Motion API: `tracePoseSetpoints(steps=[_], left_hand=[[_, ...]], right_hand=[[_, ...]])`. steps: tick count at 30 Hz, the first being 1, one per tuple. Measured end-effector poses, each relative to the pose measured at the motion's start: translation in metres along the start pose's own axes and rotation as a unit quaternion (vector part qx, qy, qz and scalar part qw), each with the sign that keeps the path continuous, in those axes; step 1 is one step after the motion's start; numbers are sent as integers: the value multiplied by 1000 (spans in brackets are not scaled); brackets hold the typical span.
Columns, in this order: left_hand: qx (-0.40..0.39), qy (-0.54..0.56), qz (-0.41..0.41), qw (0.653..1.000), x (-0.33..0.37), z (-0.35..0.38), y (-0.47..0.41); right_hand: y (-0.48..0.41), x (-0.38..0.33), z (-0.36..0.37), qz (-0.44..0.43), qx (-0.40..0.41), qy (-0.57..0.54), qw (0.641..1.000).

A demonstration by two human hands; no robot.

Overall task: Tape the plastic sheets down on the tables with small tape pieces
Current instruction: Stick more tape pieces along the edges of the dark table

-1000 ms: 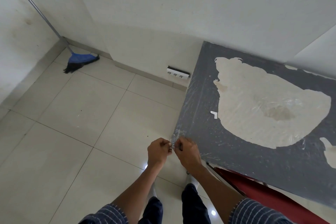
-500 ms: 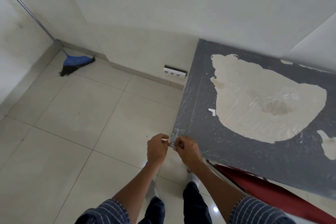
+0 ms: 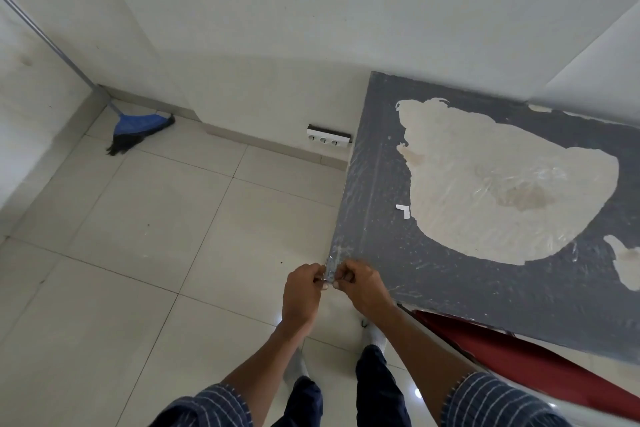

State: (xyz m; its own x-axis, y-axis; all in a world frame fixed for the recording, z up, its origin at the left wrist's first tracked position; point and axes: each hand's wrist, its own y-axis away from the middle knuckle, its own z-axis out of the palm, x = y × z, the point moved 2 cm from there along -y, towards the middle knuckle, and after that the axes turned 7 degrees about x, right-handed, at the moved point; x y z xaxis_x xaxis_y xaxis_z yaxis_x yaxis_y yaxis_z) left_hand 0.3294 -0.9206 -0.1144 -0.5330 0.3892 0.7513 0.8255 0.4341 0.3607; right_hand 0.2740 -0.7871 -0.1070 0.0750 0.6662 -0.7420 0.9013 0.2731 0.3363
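Where the bench (image 3: 450, 288) corner points to 7 o'clock, my left hand (image 3: 300, 291) and right hand (image 3: 363, 288) each grip clamped on the tape piece (image 3: 329, 274), I see open floor (image 3: 156, 236) at 9.

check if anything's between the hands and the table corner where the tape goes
Nothing visible. The left hand and right hand are already at the near corner of the table, pinching clear tape over the plastic sheet edge; no other object is near that corner.

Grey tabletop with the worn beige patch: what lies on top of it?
A clear plastic sheet covers the grey tabletop, with a small white L-shaped piece there. Both hands hide the near corner.
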Motion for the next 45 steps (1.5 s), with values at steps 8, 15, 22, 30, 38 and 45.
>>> tracePoseSetpoints(steps=[8,15,22,30,38,45], left_hand=[[-41,-2,27,999,-1,-12,-8],[-60,59,-3,996,1,-18,-12],[-58,64,-8,996,-2,-14,-10],[-12,91,-11,996,-1,-11,-3],[73,49,4,996,11,-2,13],[93,116,-87,985,16,1,19]], right_hand=[[3,1,-2,17,5,-48,999],[5,3,3,-23,41,5,999],[6,3,7,-7,63,1,998],[11,4,-5,30,5,-6,1000],[8,6,-3,39,-2,-14,999],[4,14,-5,79,-11,-54,995]])
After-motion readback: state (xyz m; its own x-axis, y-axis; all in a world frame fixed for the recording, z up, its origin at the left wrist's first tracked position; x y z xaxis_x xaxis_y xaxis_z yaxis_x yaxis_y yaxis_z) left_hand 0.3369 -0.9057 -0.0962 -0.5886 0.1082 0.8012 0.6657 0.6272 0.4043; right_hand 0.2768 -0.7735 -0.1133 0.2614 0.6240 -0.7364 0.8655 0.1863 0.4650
